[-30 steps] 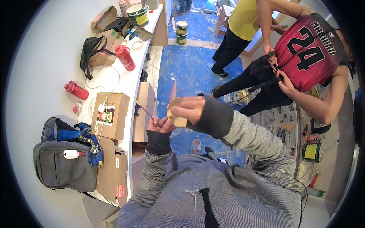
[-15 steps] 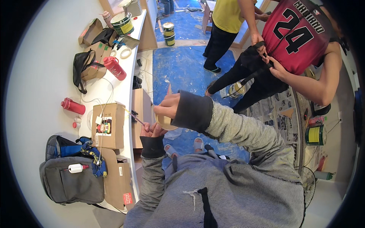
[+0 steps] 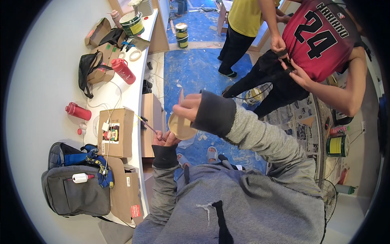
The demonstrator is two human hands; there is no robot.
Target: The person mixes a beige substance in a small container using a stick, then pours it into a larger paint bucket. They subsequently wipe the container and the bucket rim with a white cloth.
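My left hand (image 3: 165, 138) is closed around the thin, purplish handle of a slim paintbrush (image 3: 147, 124), which points up and left toward the cardboard boxes. Beside it, a shallow, round, cream-coloured tub (image 3: 183, 129) is turned with its open face toward me. My right hand (image 3: 188, 107) has its fingers curled over the tub's far rim, and its dark cuff hides part of the grip. A pale pinkish strip (image 3: 181, 96) shows just beyond the right fingers; whether it is held I cannot tell.
Along the left runs a white counter (image 3: 132, 93) with red bottles, tape rolls, a paint can (image 3: 132, 25), an upright cardboard box (image 3: 118, 134) and a grey backpack (image 3: 77, 189). Two people stand ahead to the right, over a blue floor covering (image 3: 195, 77). Another can (image 3: 337, 145) is at right.
My right hand and the tub have shifted right and slightly up, so more of the tub shows. My left hand with the paintbrush has moved slightly right and up.
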